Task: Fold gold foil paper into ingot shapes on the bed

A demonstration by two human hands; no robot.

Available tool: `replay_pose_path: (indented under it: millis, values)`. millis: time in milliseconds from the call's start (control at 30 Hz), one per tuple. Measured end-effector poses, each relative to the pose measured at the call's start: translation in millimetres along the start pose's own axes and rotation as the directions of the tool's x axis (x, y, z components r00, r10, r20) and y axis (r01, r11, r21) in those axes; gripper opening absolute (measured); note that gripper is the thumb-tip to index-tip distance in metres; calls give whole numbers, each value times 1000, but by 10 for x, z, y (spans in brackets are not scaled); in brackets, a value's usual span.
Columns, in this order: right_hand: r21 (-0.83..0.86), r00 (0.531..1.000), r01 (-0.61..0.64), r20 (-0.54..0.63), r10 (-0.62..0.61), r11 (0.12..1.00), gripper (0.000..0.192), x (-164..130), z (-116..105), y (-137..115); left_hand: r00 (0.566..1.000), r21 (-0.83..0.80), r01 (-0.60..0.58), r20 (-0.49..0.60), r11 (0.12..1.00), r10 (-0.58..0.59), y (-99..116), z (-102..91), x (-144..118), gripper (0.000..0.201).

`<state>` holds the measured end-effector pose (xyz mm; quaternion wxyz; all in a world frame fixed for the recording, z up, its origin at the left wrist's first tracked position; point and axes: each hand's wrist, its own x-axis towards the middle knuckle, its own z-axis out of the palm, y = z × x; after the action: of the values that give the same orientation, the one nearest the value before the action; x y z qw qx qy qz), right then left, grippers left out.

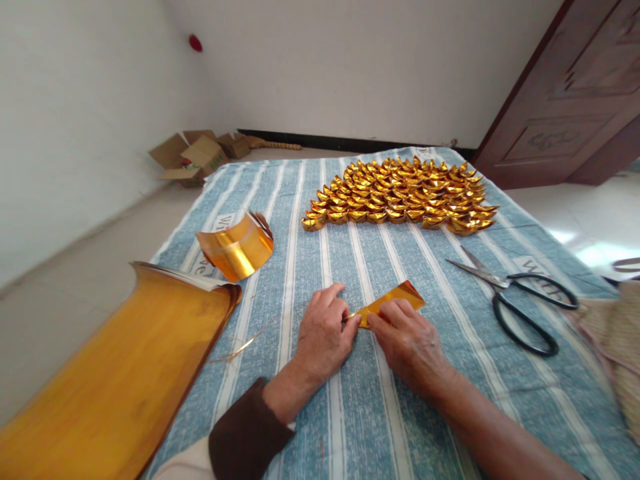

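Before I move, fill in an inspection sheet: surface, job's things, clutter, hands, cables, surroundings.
Surface: blue-and-white striped fabric cloth.
Job's things: folded gold foil piece, front centre; boat-shaped gold foil pieces massed beyond; curved gold foil strips and large stacked gold sheets, left.
Clutter: black-handled metal scissors, blades parted, right; thin gold foil scrap.
Hands: left hand and right hand both grip the folded piece.
Cables: nothing seen.
Surroundings: open brown cardboard box, dark-red panelled door.

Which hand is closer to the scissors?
Right. The right hand is on the gold foil piece, to the left of the scissors and not touching them. The left hand is farther left, at the foil piece's other end.
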<state>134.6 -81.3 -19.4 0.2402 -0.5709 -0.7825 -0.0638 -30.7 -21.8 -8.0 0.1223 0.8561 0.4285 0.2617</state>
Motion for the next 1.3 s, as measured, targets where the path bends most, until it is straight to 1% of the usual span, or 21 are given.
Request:
replay_pose_path:
  millis: [300,500,667,933,1133,1300]
  values:
    - [-4,1000,-2,0,2,1000,17,7,-6,-6,999,5,35,2,999,-35,3,-9,1,22]
    - [-5,1000,5,-25,-5,1000,19,23,-7,0,999,-3,44,9,999,-44,-12,-24,-3,20]
    - [0,999,8,-37,-8,1000,17,24,-3,-1,999,4,49,17,999,-49,-19,-54,1,20]
    - [-12,1000,-3,-13,3,1000,17,32,-9,-7,997,26,73,14,997,-73,-23,-36,-2,20]
    - [-17,1000,4,-27,-5,1000,18,35,-10,-7,996,43,88,15,995,-88,0,-41,2,20]
    - [-27,1000,3,-14,-3,1000,18,36,-9,-8,993,56,109,30,993,-110,13,-45,6,20]
